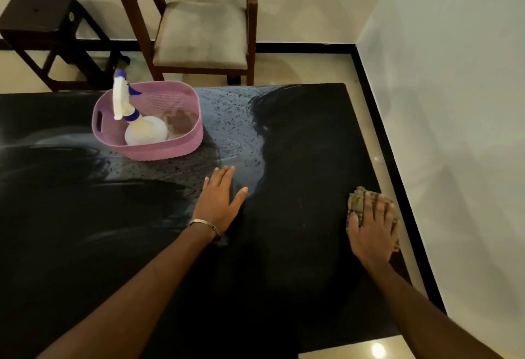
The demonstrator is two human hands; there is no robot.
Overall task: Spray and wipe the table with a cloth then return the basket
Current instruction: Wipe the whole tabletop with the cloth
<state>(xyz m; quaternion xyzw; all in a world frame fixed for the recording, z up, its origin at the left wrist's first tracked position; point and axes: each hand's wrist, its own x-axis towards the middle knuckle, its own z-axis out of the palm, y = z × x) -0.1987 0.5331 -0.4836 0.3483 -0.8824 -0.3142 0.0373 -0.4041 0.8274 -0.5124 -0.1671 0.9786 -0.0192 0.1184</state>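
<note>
So the cloth (358,202), a bunched-up checked rag in olive and brown, is pinned flat against the black worktop (298,245) right by the right-hand edge, well to the right of the basket (170,147) and nearer the camera. Its long axis runs roughly front to back along that edge, with the exposed bunch poking out toward the far side past the fingertips. It's pressed down by the right hand (372,230), palm down with the fingers (369,208) spread out over the fabric, not curled into a fist.

The left hand (220,202) is laid flat on the worktop too, just this side of the basket and a bit to its right, fingers extended and splayed, nothing held. A thin metal bangle (204,223) is worn at that wrist.

The basket itself is a pinkish-purple perforated plastic one with a handle slot, sat toward the far side of the worktop. A spray bottle (136,120) is stood in it, tilted, its white-and-blue trigger head leaning up and to the left, over the basket's left rim. To the right of the basket a wet, speckled sheen can be seen, with darker streaks just beyond it.

Behind the basket, past the worktop, a wooden chair (199,32) with a pale cushion is parked, and a dark stool (42,26) is off to the left of that.
</note>
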